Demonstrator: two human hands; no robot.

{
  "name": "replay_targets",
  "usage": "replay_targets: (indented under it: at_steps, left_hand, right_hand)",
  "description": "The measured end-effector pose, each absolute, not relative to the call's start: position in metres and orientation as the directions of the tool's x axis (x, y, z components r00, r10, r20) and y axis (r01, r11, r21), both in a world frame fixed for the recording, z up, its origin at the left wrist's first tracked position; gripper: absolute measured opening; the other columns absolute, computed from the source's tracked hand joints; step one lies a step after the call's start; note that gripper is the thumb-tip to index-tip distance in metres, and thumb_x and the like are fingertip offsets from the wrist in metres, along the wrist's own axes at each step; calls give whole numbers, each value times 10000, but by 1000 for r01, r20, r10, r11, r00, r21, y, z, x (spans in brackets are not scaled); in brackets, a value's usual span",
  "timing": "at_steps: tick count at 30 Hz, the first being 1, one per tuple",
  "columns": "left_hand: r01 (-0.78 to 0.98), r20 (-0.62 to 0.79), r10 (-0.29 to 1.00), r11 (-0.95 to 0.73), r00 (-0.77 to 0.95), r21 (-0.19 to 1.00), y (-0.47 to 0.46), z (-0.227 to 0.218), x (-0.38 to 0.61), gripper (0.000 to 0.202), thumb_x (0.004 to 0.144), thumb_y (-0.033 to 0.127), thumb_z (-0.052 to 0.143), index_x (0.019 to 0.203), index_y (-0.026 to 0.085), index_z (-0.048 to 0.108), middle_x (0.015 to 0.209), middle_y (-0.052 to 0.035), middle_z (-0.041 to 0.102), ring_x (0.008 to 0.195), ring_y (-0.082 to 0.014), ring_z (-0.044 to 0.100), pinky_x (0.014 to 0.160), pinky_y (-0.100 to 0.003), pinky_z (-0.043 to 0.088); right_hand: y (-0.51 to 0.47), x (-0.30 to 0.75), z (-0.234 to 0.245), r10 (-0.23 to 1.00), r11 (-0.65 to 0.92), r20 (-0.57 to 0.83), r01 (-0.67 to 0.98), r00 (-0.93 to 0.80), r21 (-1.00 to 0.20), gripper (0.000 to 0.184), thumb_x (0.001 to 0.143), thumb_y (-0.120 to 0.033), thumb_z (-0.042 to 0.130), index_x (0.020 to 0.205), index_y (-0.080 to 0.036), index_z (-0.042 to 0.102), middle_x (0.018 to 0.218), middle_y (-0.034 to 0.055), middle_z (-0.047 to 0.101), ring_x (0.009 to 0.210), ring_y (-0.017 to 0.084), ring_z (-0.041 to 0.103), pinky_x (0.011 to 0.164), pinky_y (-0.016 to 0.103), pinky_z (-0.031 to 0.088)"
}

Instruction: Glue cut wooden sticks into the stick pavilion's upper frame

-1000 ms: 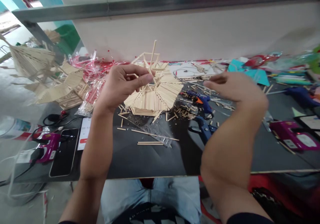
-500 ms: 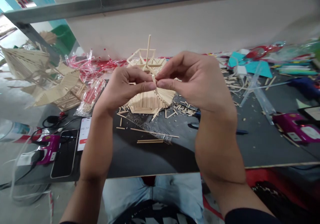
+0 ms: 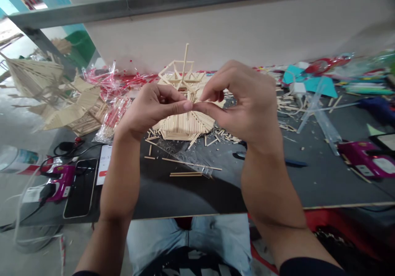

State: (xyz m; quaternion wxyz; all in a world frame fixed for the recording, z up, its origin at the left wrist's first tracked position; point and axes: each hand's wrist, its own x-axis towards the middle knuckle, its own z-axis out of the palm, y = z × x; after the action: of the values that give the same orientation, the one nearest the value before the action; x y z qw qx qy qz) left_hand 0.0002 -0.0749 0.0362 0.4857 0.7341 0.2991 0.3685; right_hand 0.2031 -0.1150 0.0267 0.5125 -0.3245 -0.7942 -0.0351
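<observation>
In the head view a model built of thin wooden sticks (image 3: 182, 126) stands on the dark table, with a sloped, striped lower part and one tall upright stick. My left hand (image 3: 154, 105) is in front of it, thumb and fingers pinched on a short wooden stick (image 3: 188, 114), mostly hidden by the fingertips. My right hand (image 3: 243, 99) meets it from the right. Its thumb tip touches the left thumb tip, while its curled index finger is apart from the thumb, with nothing visible between them.
Loose sticks (image 3: 185, 174), a clear ruler (image 3: 185, 161) and cut bits lie before the model. Left are bagged sticks (image 3: 112, 119), another stick model (image 3: 83, 107), phones (image 3: 80, 187) and a purple power block (image 3: 61, 181). Another purple block (image 3: 367, 158) and turquoise pieces (image 3: 319, 84) are right.
My right index finger has lifted away from its thumb, and the thumb has straightened toward the left thumb. The short stick, upright between both hands before, now shows mainly below the left thumb.
</observation>
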Motion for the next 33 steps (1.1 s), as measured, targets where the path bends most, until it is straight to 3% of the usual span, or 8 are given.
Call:
replay_targets:
  at_steps: [10, 15, 21, 25, 33]
  left_hand:
    - [108, 173, 820, -274, 546, 956, -74, 34, -1, 423, 632, 474, 932, 634, 143, 668, 596, 20, 554, 567, -55, 451, 513, -236, 306]
    - [124, 187, 829, -293, 527, 948, -73, 33, 1, 445, 624, 476, 933, 593, 146, 636, 585, 18, 542, 552, -53, 443, 499, -235, 305]
    - [168, 212, 843, -332, 494, 928, -72, 31, 1, 446, 642, 443, 929, 551, 151, 604, 529, 32, 474, 511, -47, 379, 460, -241, 242]
    - [167, 235, 854, -345, 465, 924, -69, 26, 3, 425, 628, 421, 943, 554, 143, 629, 493, 38, 445, 493, -41, 324, 433, -245, 199]
    - [201, 230, 866, -347, 445, 916, -73, 30, 2, 287, 666, 319, 916, 696, 117, 715, 511, 20, 522, 485, -56, 404, 422, -238, 266]
  right_hand:
    - [-122, 199, 27, 443, 779, 841, 597, -311, -190, 122, 940, -202, 663, 917, -296, 737, 817, 1, 610, 734, 138, 588, 646, 289, 499]
    - [-123, 199, 27, 627, 661, 715, 697, -309, -278, 167, 964, -312, 613, 969, -373, 768, 840, 9, 622, 847, 182, 598, 783, 362, 530]
    - [-124, 196, 28, 674, 631, 668, 715, -314, -301, 195, 983, -326, 571, 943, -365, 758, 871, 40, 656, 946, 231, 581, 846, 419, 513]
    - [-123, 195, 29, 665, 621, 670, 742, -330, -251, 216, 993, -320, 554, 907, -335, 752, 876, 59, 671, 972, 244, 568, 875, 433, 500]
    - [-119, 201, 28, 586, 648, 726, 746, -359, -155, 184, 967, -301, 617, 842, -311, 752, 895, 49, 665, 983, 240, 559, 863, 423, 483]
